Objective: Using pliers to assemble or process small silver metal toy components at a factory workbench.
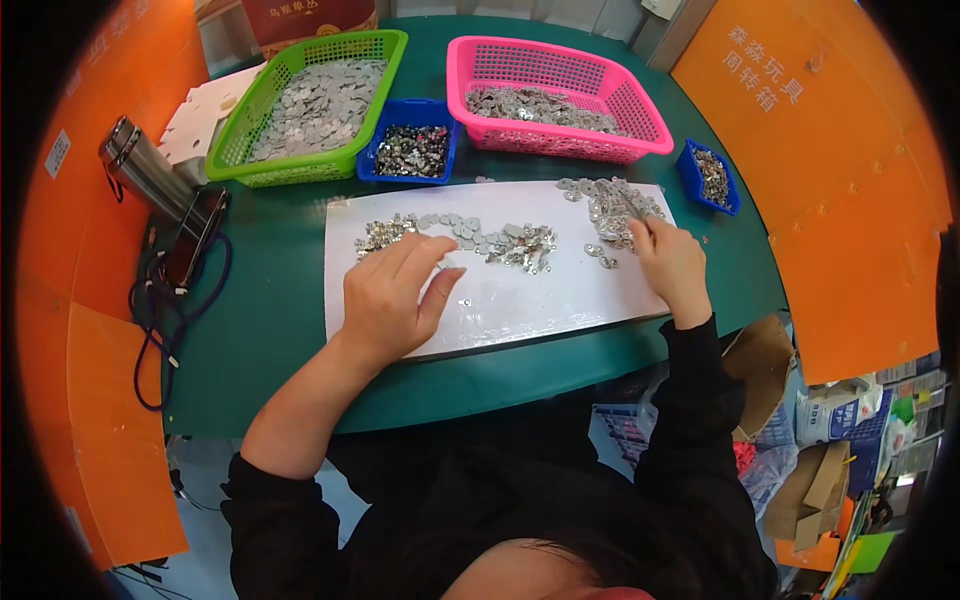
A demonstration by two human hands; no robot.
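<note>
My left hand (392, 292) hovers over the left half of a white board (540, 308), thumb and forefinger apart. Whether something small sits deeper between its fingers I cannot tell. Just beyond it lie a heap of small shiny metal pieces (385, 234), a row of flat grey discs (462, 228) and another heap of shiny pieces (528, 252). A tiny piece (466, 302) rests alone near the thumb. My right hand (672, 262) is closed on thin metal tweezers (634, 206), their tips over a pile of round pieces (606, 204) at the board's right end.
Behind the board stand a green basket (392, 75) of grey discs, a blue tray (367, 165) of small metal parts and a pink basket (640, 135). Another blue tray (730, 200) is at right. A steel flask (150, 165) and a corded phone (195, 238) stand left. Orange panels (800, 200) flank the table.
</note>
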